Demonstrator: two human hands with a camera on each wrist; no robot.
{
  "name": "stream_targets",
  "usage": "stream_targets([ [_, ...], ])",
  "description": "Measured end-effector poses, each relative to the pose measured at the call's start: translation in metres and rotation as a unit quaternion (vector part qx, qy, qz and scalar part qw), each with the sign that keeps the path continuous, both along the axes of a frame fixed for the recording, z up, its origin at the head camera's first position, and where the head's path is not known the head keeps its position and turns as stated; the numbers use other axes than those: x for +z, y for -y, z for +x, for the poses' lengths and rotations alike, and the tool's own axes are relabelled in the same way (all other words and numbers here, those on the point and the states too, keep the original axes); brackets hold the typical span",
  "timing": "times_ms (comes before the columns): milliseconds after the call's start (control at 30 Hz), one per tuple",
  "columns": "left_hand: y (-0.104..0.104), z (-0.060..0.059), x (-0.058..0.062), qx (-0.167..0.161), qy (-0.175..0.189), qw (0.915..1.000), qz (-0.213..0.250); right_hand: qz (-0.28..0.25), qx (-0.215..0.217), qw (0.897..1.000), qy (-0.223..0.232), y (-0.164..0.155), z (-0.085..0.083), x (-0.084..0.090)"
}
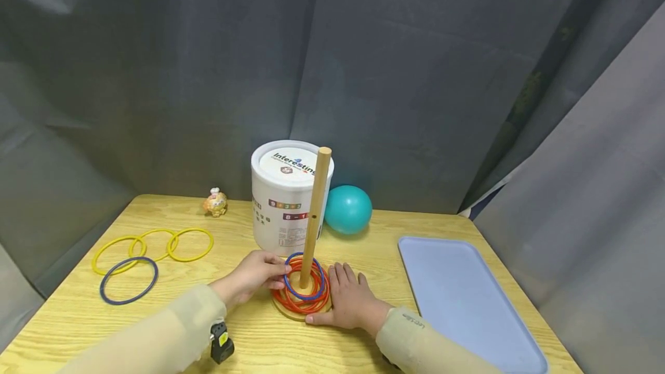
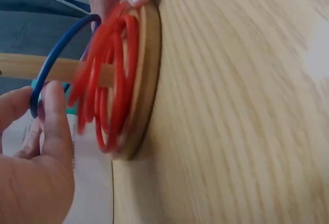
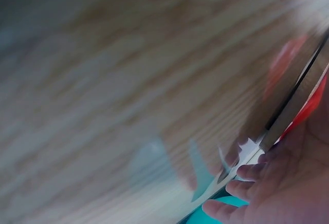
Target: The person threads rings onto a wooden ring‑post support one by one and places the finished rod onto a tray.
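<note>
On the wood-grain desk [image 1: 249, 345], the blue ring [image 2: 50, 61], pinched by the left hand [image 1: 253, 277] around the wooden peg [image 1: 315, 212], is probably best lowered level onto the red rings [image 2: 118, 70] (a tilt might snag), with the round base [image 2: 149, 54] steadied by the straight-fingered right hand [image 1: 350, 300].

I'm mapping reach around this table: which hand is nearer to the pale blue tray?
Right. The right hand lies at the wooden base, on the side toward the tray. The left hand, pinching a blue ring, is farther, beyond the pole.
</note>
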State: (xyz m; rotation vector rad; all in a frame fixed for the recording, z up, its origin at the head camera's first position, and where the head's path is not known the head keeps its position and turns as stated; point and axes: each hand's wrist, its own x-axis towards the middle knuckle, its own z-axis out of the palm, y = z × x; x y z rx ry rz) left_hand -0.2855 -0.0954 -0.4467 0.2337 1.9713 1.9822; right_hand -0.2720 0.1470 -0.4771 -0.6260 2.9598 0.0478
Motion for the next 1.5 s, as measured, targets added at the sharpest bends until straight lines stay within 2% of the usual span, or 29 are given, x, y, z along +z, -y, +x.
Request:
stream_targets([
  [267,0.024,-0.003,-0.008,0.015,0.006,0.999,-0.042,-0.006,-0.006,1.0,0.006,0.002,-0.002,-0.003],
  [433,0.051,-0.005,-0.005,0.047,-0.021,0.9962,-0.071,0.002,-0.015,1.0,0.015,0.002,-0.002,-0.001],
  [567,0.085,-0.004,0.007,0.066,-0.042,0.9945,-0.069,0.001,-0.019,1.0,0.021,0.001,-0.001,0.0],
  [667,0.116,-0.002,0.015,0.061,-0.054,0.995,-0.058,0.0,-0.015,1.0,0.02,0.001,-0.001,-0.001],
  [833,0.168,0.002,0.016,0.05,-0.079,0.9943,-0.052,0.001,-0.016,1.0,0.021,0.002,-0.001,0.0],
  [1100,0.23,0.006,-0.003,0.074,-0.088,0.9928,-0.036,-0.013,-0.018,0.999,0.023,0.0,-0.003,0.001],
  [1233,0.263,0.012,-0.023,0.088,-0.075,0.9927,0.036,-0.016,-0.016,0.999,0.028,0.0,-0.005,0.0],
  [1333,0.293,0.016,-0.039,0.104,-0.063,0.9901,0.071,-0.023,-0.014,0.999,0.027,-0.001,-0.004,0.0],
  [1400,0.31,0.017,-0.049,0.13,-0.056,0.9883,0.057,-0.024,-0.014,0.999,0.024,-0.001,-0.004,0.0],
  [1500,0.331,0.02,-0.062,0.174,-0.044,0.9838,-0.003,-0.019,-0.014,0.999,0.023,0.001,-0.003,-0.001],
])
